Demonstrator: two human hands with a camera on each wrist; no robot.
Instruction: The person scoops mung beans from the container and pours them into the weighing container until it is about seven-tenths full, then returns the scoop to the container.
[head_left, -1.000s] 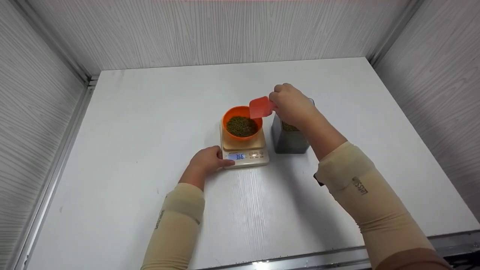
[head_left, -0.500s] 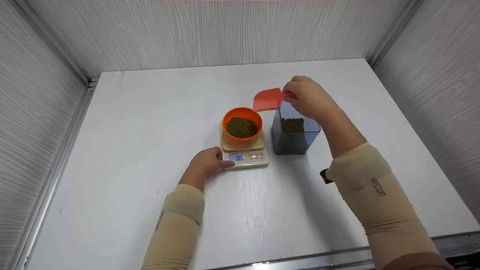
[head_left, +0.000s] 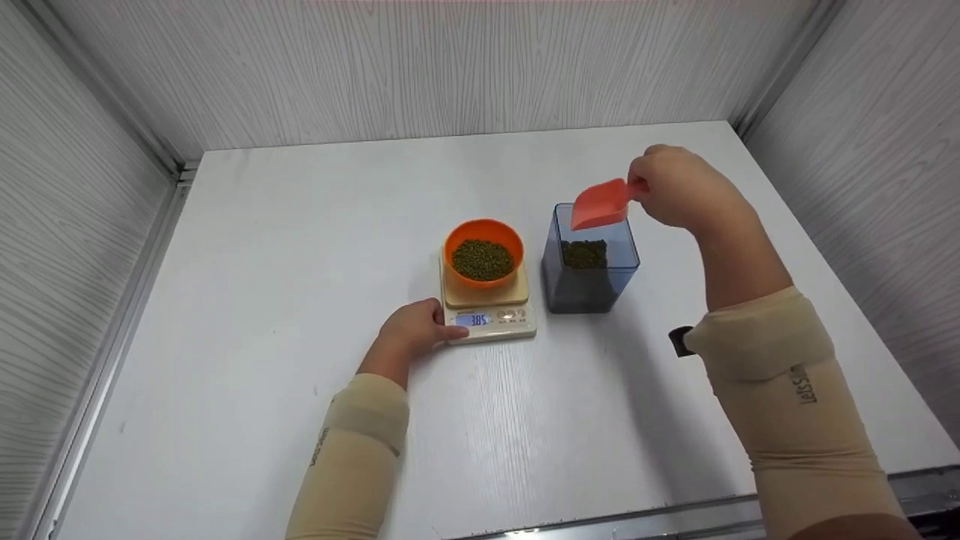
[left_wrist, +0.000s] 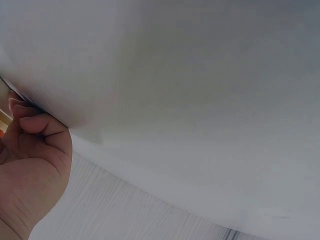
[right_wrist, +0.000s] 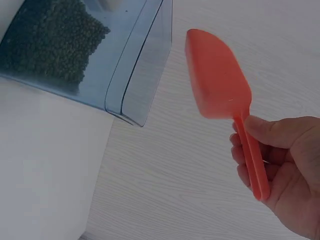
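Note:
My right hand grips the handle of a red scoop, held over the far right rim of a clear bluish bin partly filled with small green beans. In the right wrist view the scoop looks empty, and my thumb lies along its handle. An orange bowl holding green beans stands on a kitchen scale, whose display reads what looks like 385. At the scale's front left corner, my left hand holds on, thumb on top near the display, fingers curled at the side.
All of this stands on a white table, with the bin just right of the scale. Grey wood-grain panels enclose the table at the back and sides. A metal rail runs along the front edge.
My right hand has drawn the scoop away from the bowl, rightward to above the bin. The reading rose from about 366 to 385. My left hand has stayed on the scale.

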